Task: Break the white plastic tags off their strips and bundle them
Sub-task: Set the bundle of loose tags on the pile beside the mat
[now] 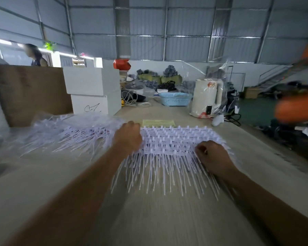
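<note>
A stack of white plastic tag strips (pixel 174 139) lies on the wooden table (pixel 149 219) in front of me, its long thin tails fanning toward me. My left hand (pixel 128 137) grips the stack's left end with curled fingers. My right hand (pixel 212 156) is curled over the stack's right front edge and pinches some tags there. More white tags (pixel 82 137) lie spread to the left, partly on clear plastic wrap (pixel 48 125).
White boxes (pixel 94 89) and a brown cardboard sheet (pixel 28 93) stand at the back left. A blue basket (pixel 174 98), a wrapped white kettle (pixel 207 98) and a yellow paper (pixel 158 123) sit behind the stack. A blurred orange sleeve (pixel 299 105) is at the right; a person (pixel 35 55) stands far left.
</note>
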Demonstrator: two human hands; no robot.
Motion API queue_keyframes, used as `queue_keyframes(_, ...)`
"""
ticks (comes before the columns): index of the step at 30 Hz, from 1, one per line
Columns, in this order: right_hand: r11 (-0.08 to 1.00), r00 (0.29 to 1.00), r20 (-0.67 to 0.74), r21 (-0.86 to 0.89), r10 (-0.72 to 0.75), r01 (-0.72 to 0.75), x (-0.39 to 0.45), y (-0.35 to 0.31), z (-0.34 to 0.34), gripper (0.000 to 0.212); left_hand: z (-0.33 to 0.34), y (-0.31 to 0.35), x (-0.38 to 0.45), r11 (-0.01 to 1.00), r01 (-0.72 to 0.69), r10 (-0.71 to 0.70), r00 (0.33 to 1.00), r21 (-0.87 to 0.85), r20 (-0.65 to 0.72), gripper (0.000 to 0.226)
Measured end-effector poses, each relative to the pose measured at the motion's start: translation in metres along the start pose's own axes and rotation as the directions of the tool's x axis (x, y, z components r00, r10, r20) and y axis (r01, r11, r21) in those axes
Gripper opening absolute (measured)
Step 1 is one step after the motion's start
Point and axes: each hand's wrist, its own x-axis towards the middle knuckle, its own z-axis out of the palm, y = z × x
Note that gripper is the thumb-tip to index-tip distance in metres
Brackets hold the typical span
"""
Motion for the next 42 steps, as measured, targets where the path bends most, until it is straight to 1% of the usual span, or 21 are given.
queue_keyframes(2,1.000,1.000,-0.017,-0.002,0.002,-0.002,-0.003,-0.001,0.004,0.019,0.002,-0.002,0.020,0.998,0.034,-0.034,0.999,-0.050,0.000,0.027)
queue_keyframes(3,1.000,1.000,-0.026,-0.008,-0.002,0.002,-0.004,-0.002,0.006,0.017,0.002,-0.001,0.031,0.997,0.028,-0.027,1.000,-0.076,0.014,0.030)
queue_keyframes(6,1.000,0.999,-0.047,-0.025,-0.010,0.009,-0.005,-0.003,0.009,0.015,0.006,0.010,0.063,0.992,-0.047,0.056,0.995,-0.115,0.079,0.034)
queue_keyframes(8,1.000,0.998,-0.055,-0.017,-0.014,0.013,-0.006,-0.003,0.010,0.014,0.016,0.022,0.081,0.990,-0.084,0.097,0.988,-0.110,0.122,0.036)
queue_keyframes(11,1.000,0.998,-0.057,-0.023,-0.021,0.020,-0.008,-0.004,0.011,0.015,0.035,0.040,0.101,0.988,-0.130,0.147,0.959,-0.081,0.244,0.041)
queue_keyframes(13,0.999,0.998,-0.061,-0.022,-0.024,0.023,-0.009,-0.004,0.012,0.015,0.046,0.046,0.110,0.986,-0.155,0.168,0.931,-0.065,0.324,0.041)
queue_keyframes(14,0.999,0.998,-0.063,-0.017,-0.028,0.027,-0.009,-0.004,0.012,0.015,0.050,0.048,0.113,0.985,-0.162,0.172,0.926,-0.058,0.335,0.039)
queue_keyframes(17,0.998,0.997,-0.061,-0.012,-0.055,0.054,-0.007,-0.002,0.014,0.016,0.050,0.052,0.119,0.987,-0.144,0.158,0.952,-0.074,0.261,0.027)
queue_keyframes(19,0.998,0.996,-0.062,-0.019,-0.062,0.060,-0.007,0.000,0.015,0.016,0.048,0.053,0.122,0.990,-0.107,0.125,0.966,-0.093,0.225,0.027)
queue_keyframes(23,0.998,0.995,-0.069,-0.019,-0.067,0.065,-0.008,0.001,0.016,0.016,0.052,0.048,0.122,0.987,-0.093,0.124,0.958,-0.129,0.260,0.029)
queue_keyframes(26,0.997,0.995,-0.069,-0.015,-0.072,0.071,-0.009,-0.001,0.016,0.017,0.049,0.044,0.125,0.979,-0.096,0.128,0.976,-0.178,0.177,0.018)
queue_keyframes(28,0.997,0.995,-0.073,-0.020,-0.075,0.073,-0.009,-0.001,0.016,0.018,0.042,0.041,0.128,0.965,-0.086,0.118,0.986,-0.249,0.115,0.012)
queue_keyframes(30,0.997,0.994,-0.077,-0.019,-0.077,0.076,-0.010,-0.001,0.016,0.019,0.032,0.040,0.129,0.945,-0.115,0.139,0.989,-0.308,0.057,0.012)
queue_keyframes(32,0.997,0.994,-0.077,-0.012,-0.074,0.073,-0.011,0.000,0.016,0.020,0.020,0.042,0.130,0.941,-0.168,0.167,0.986,-0.292,-0.029,0.015)
queue_keyframes(35,0.998,0.995,-0.070,-0.008,-0.068,0.068,-0.010,-0.001,0.017,0.018,-0.001,0.053,0.133,0.939,-0.274,0.246,0.957,-0.207,-0.151,0.023)
queue_keyframes(39,0.998,0.995,-0.073,0.005,-0.065,0.065,-0.008,0.000,0.019,0.018,-0.032,0.064,0.135,0.930,-0.361,0.325,0.890,-0.060,-0.318,0.022)
queue_keyframes(40,0.998,0.995,-0.074,0.009,-0.065,0.065,-0.007,0.000,0.019,0.017,-0.040,0.066,0.135,0.928,-0.369,0.334,0.883,-0.048,-0.329,0.017)
queue_keyframes(41,0.998,0.995,-0.074,0.012,-0.065,0.066,-0.007,0.001,0.020,0.017,-0.047,0.068,0.135,0.923,-0.376,0.333,0.886,-0.079,-0.323,0.014)
queue_keyframes(42,0.998,0.996,-0.071,0.015,-0.062,0.063,-0.007,0.002,0.020,0.016,-0.054,0.069,0.133,0.914,-0.384,0.331,0.893,-0.132,-0.305,0.022)
